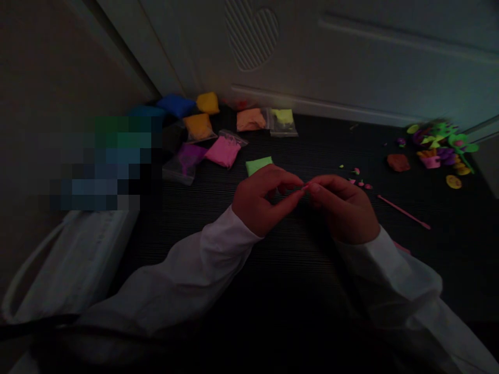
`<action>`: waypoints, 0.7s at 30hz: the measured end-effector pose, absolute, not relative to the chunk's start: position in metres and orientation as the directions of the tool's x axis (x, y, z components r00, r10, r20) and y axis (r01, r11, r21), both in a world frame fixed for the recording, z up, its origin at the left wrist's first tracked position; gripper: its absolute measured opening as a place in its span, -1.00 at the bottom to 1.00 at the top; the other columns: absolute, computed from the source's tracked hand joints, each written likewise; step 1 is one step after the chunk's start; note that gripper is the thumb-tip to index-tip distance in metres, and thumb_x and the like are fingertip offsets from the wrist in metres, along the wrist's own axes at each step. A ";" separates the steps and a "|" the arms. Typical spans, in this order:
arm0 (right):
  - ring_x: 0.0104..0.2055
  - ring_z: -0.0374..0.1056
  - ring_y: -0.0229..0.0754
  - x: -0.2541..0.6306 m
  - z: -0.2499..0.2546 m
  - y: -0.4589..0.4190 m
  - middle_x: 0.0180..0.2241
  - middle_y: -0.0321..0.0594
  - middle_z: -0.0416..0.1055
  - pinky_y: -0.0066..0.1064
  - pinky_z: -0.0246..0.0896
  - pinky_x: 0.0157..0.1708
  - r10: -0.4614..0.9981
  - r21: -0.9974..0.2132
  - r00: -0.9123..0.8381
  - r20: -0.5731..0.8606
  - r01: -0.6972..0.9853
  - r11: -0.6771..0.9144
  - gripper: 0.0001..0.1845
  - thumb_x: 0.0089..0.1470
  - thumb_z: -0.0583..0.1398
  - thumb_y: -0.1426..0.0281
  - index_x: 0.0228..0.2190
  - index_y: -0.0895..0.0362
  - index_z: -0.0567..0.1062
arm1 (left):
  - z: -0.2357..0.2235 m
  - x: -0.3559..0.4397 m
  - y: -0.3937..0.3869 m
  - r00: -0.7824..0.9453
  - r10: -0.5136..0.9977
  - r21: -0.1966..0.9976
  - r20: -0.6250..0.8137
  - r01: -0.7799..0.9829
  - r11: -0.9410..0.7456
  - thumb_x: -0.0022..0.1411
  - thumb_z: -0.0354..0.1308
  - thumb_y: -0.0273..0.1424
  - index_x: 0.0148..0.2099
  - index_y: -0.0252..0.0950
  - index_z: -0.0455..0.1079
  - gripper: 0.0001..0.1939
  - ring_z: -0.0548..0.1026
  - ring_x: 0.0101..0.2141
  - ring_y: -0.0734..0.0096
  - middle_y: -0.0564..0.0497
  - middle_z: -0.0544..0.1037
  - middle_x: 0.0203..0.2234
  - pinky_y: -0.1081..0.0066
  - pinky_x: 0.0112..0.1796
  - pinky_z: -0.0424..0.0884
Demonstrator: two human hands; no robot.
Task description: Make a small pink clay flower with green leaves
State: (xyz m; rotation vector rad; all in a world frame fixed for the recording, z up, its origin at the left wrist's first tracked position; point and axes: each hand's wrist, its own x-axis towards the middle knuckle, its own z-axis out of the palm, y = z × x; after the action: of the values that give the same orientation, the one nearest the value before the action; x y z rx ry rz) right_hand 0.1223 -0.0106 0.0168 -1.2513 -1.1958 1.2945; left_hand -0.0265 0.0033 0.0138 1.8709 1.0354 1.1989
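My left hand [265, 197] and my right hand [343, 205] meet fingertip to fingertip above the dark table. Both pinch a tiny piece of pink clay [306, 186] between them; its exact shape is too small and dim to make out. Just behind my left hand lies a light green clay pack [259, 165], partly covered by the knuckles. Beyond my right hand sit several small pink clay bits with green tips [360, 183]. A pink modelling tool [403, 212] rests to the right, and another pink stick [401, 248] shows partly behind my right sleeve.
Bags of coloured clay, among them pink [223, 151], orange [198, 126] and peach [250, 120], line the back left. Finished clay figures [442, 143] cluster at the back right beside a brown clay lump [398, 162]. A white panel with a heart relief [253, 34] stands behind.
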 end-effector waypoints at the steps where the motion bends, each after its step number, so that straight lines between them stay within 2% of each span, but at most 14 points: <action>1: -0.56 0.17 -0.39 0.122 0.017 -0.011 -0.61 -0.39 0.27 -0.46 0.11 -0.51 0.996 -0.997 -0.034 -0.082 0.001 -0.083 -0.86 -0.21 0.20 0.31 -0.52 0.10 0.40 | 0.014 -0.026 0.003 0.260 0.880 0.844 0.399 0.270 -0.462 -0.05 0.10 -0.41 -0.37 -0.27 0.38 -0.88 0.31 -0.50 0.52 0.02 0.42 -0.51 0.46 -0.47 0.22; 11: -0.56 0.16 -0.41 0.124 0.016 -0.010 -0.61 -0.41 0.26 -0.47 0.10 -0.50 0.995 -0.995 -0.054 -0.087 -0.034 -0.089 -0.89 -0.20 0.20 0.33 -0.52 0.09 0.41 | 0.016 -0.025 0.003 0.257 0.887 0.864 0.385 0.239 -0.444 -0.05 0.10 -0.42 -0.41 -0.28 0.39 -0.90 0.32 -0.48 0.52 0.02 0.42 -0.51 0.47 -0.44 0.24; 17: -0.54 0.19 -0.38 0.123 0.017 -0.011 -0.58 -0.38 0.30 -0.45 0.13 -0.51 0.996 -0.996 -0.045 -0.083 -0.021 -0.084 -0.86 -0.19 0.19 0.31 -0.49 0.08 0.42 | 0.015 -0.025 0.003 0.203 0.966 0.976 0.159 0.113 -0.184 -0.05 0.09 -0.35 -0.38 -0.31 0.38 -0.84 0.36 -0.47 0.52 0.02 0.44 -0.48 0.49 -0.46 0.26; 21: -0.50 0.23 -0.36 0.121 0.020 -0.014 -0.51 -0.36 0.34 -0.44 0.16 -0.49 0.997 -0.999 -0.062 -0.045 -0.009 -0.045 -0.88 -0.18 0.19 0.33 -0.46 0.05 0.42 | 0.013 -0.023 0.006 0.212 0.976 0.998 0.057 0.005 -0.059 -0.07 0.11 -0.33 -0.41 -0.32 0.40 -0.83 0.37 -0.48 0.51 0.03 0.46 -0.52 0.48 -0.47 0.28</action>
State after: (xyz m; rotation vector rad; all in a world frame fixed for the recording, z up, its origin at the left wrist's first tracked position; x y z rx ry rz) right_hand 0.1210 -0.0142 0.0199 -1.2049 -1.2250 1.2929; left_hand -0.0231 0.0059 0.0129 1.3530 1.0300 1.0863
